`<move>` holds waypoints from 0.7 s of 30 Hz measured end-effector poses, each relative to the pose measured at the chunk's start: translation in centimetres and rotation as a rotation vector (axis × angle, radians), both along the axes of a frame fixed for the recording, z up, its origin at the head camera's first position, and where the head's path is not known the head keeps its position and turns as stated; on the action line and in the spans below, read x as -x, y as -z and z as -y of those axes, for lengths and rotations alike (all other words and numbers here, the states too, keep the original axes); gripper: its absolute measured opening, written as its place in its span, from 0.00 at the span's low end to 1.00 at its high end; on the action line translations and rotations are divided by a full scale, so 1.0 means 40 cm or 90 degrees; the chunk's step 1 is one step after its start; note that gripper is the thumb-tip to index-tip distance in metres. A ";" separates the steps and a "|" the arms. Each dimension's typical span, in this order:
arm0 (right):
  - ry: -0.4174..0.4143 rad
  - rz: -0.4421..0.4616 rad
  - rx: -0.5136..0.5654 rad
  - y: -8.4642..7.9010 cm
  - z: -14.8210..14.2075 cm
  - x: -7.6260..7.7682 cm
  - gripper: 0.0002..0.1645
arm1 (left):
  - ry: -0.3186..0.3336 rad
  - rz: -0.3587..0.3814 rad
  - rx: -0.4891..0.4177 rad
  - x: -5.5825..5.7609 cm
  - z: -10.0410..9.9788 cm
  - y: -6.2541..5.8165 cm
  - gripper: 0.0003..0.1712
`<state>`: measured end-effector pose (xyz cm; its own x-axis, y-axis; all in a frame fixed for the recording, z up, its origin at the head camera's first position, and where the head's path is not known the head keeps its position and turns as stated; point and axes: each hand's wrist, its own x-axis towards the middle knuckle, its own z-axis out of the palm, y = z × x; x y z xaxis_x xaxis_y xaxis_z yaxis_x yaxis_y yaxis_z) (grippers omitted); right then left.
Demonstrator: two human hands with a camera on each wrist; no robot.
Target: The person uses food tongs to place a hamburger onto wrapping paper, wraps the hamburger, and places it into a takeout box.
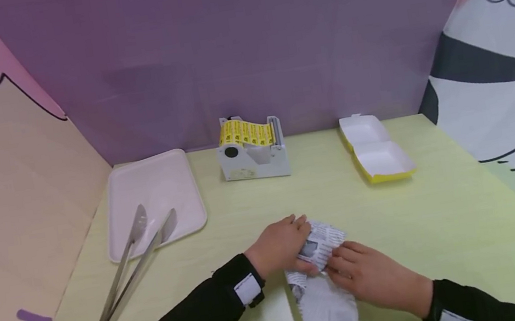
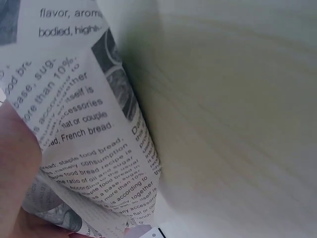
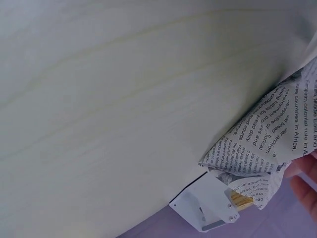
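Note:
A sheet of newsprint-patterned wrapping paper (image 1: 325, 238) is folded into a narrow parcel at the front middle of the table; its contents are hidden. The paper's paler tail (image 1: 330, 310) stretches toward the person. From the left, my left hand (image 1: 281, 247) holds the parcel, thumb and fingers around its side. My right hand (image 1: 372, 275) pinches the paper at the right edge of the fold. Close up in the left wrist view, the printed paper (image 2: 94, 134) shows creased layers. In the right wrist view, fingers (image 3: 304, 191) are at the paper's folded end (image 3: 267, 129).
At left, metal tongs (image 1: 129, 274) lean on a white tray (image 1: 159, 169). A label dispenser (image 1: 253, 150) with a yellow roll stands at the back middle. An open yellow-and-white takeaway box (image 1: 382, 156) sits back right. A purple wall (image 1: 230, 48) rises behind the table.

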<state>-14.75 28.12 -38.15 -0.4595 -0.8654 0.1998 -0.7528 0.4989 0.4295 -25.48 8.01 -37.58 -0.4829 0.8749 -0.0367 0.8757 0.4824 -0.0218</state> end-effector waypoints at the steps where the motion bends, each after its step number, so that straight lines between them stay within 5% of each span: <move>1: -0.009 -0.005 0.002 0.000 0.000 0.001 0.17 | -0.002 -0.001 0.001 -0.001 0.000 0.000 0.51; 11: -0.047 -0.004 0.112 -0.005 0.008 0.014 0.16 | -0.016 -0.013 0.030 -0.008 -0.007 0.006 0.51; 21: 0.045 0.124 0.222 -0.013 0.003 0.020 0.18 | 0.031 -0.134 0.006 -0.020 0.010 0.008 0.48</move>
